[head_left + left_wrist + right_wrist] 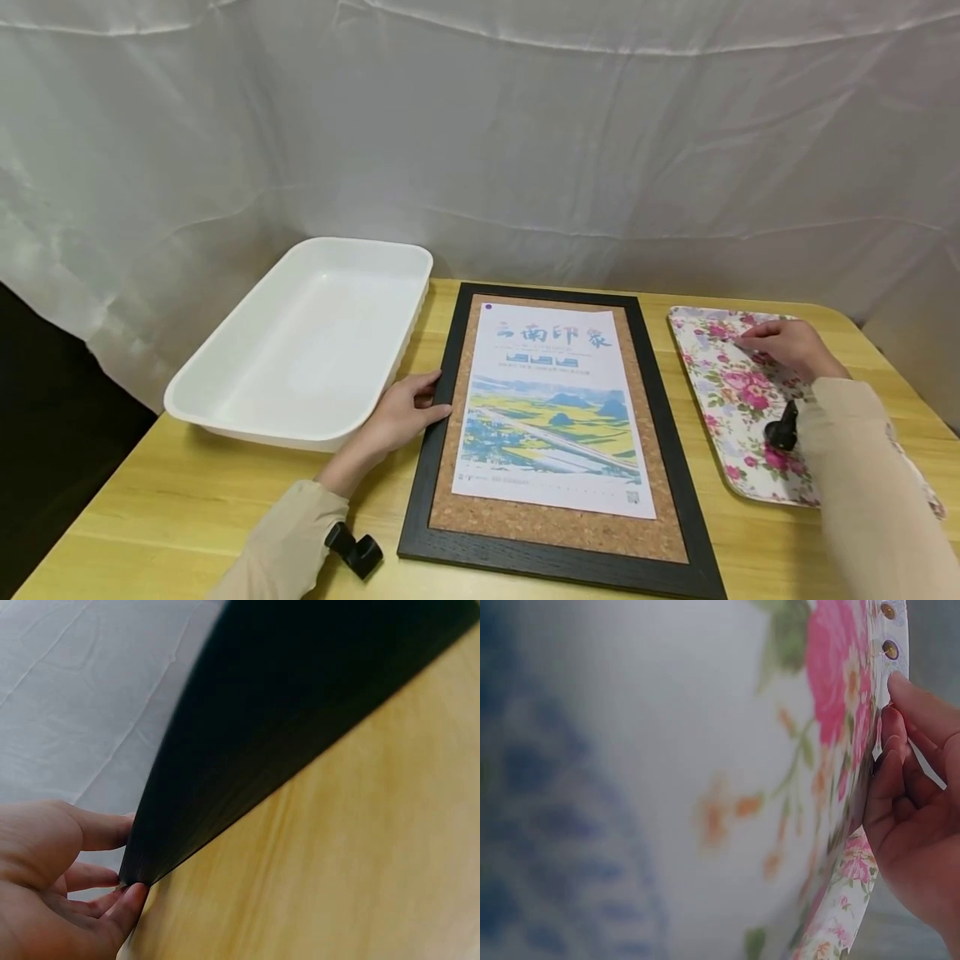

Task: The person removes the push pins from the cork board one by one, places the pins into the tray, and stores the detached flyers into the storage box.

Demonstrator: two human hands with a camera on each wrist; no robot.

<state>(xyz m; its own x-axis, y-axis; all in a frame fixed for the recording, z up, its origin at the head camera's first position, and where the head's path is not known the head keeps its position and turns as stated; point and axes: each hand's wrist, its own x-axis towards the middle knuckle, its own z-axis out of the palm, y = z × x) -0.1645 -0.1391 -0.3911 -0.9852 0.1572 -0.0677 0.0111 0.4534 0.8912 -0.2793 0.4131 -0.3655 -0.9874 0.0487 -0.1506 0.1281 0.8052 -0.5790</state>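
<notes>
A black-framed cork board [570,546] lies on the table with a printed landscape poster [555,417] on it. One purple thumbtack [488,307] sits in the poster's top left corner. My left hand [401,412] grips the frame's left edge, thumb and fingers about the rim. Over the far part of a flower-patterned tray [720,417], my right hand [795,343] has thumb and forefinger together, pinching what looks like a small thumbtack, mostly hidden by the fingertips. Beyond them in the right wrist view, purple-rimmed gold thumbtacks [890,650] lie on the tray.
A deep white plastic tub [300,350] stands left of the board, close to my left hand. The wooden table [172,508] reaches back to a pale hanging cloth [525,150]. Black wrist mounts [356,552] stick out from both sleeves.
</notes>
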